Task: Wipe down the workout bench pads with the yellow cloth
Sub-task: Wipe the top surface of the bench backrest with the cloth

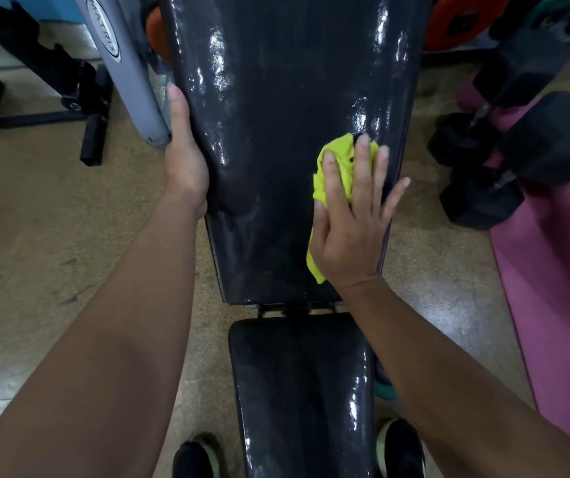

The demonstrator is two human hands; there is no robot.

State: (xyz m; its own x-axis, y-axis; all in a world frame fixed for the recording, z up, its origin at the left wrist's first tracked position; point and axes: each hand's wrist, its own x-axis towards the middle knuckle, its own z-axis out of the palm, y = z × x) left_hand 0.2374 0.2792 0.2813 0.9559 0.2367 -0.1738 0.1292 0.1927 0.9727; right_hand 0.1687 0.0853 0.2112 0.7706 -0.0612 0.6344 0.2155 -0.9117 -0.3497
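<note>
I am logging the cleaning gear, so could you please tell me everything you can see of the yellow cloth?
The yellow cloth is a bright yellow-green fabric, bunched rather than spread flat. It lies on the right side of the long black back pad, pressed there under the right hand, whose straight, spread fingers cover most of it. Folds show past the fingertips and a corner trails out below the palm near the wrist. The left hand does not touch it.
</note>
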